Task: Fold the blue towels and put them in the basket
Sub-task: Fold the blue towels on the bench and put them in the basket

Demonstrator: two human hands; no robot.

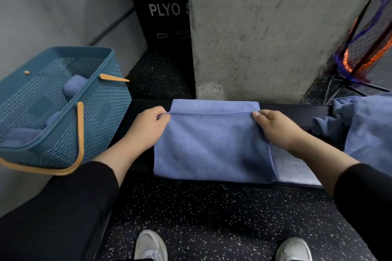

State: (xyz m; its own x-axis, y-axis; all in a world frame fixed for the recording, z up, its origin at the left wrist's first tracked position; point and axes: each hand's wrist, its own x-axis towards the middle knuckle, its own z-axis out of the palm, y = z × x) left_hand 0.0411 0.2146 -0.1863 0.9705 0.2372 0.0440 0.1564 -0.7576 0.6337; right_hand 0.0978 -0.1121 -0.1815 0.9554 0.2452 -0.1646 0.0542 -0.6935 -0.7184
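A blue towel (212, 144) lies half-folded on a black bench (297, 110) in front of me, its upper layer brought over so a hemmed edge runs across near the far side. My left hand (148, 127) pinches the left end of that hem. My right hand (273, 127) pinches the right end. A teal plastic basket (101, 112) with tan handles stands at the left and holds rolled blue towels (74, 85). A heap of unfolded blue towels (364, 127) lies on the bench at the right.
A concrete pillar (275, 27) rises right behind the bench. A black plyo box (161, 17) stands in the gap beside it. A netted rack (364, 48) leans at the far right. My two white shoes (150, 246) stand on speckled rubber floor.
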